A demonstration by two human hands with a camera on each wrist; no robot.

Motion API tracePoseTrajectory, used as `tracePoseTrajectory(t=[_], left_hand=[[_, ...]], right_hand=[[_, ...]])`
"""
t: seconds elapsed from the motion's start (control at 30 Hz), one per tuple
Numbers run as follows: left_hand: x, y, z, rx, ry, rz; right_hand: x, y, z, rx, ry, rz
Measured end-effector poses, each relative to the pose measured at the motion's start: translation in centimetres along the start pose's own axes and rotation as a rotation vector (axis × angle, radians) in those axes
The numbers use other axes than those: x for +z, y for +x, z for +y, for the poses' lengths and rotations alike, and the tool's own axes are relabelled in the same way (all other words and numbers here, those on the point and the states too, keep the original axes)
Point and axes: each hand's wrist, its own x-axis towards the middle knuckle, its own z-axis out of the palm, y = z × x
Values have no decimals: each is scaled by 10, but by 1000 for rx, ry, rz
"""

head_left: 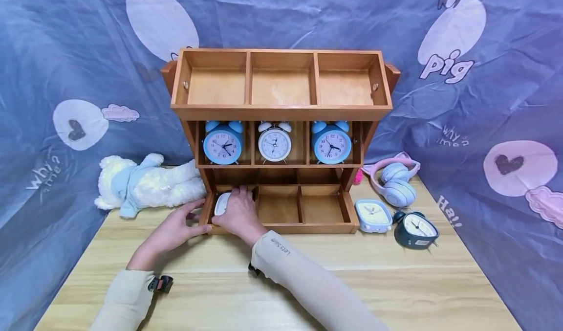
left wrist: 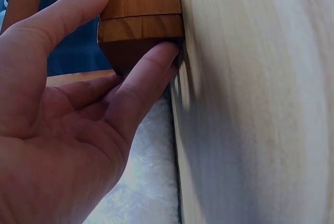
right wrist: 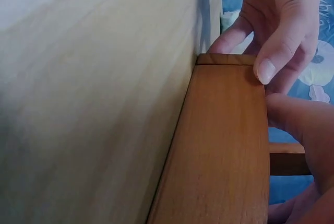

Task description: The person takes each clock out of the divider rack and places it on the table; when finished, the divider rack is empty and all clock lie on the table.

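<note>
A three-tier wooden shelf [head_left: 281,113] stands on the table. In its bottom left compartment is a white alarm clock [head_left: 222,204], partly hidden by my right hand [head_left: 241,214], which holds it from above. My left hand [head_left: 178,229] grips the shelf's front left corner. In the left wrist view, the thumb lies near the corner's upper edge while fingers [left wrist: 143,83] reach round its side. The middle tier holds a blue clock [head_left: 222,146] on the left, a white twin-bell clock [head_left: 274,145] in the centre and another blue clock [head_left: 332,146] on the right.
Right of the shelf sit a pale blue square clock [head_left: 374,215], a dark green clock [head_left: 416,231] and headphones [head_left: 398,183]. A white plush toy [head_left: 149,182] in a blue top lies to the left. Patterned blue cloth [head_left: 281,13] hangs behind the wooden table [head_left: 334,262].
</note>
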Motion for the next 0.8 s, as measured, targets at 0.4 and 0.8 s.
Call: tracePoseTrajectory(t=[0.4,0.8], left_hand=[[-1,-1,1,-4,4,1],[-3,0,-3,6,1,-7]], right_hand=[[-12,-13,-7,-23,-21,27],[-14,-17,-5,-63,-3,82]])
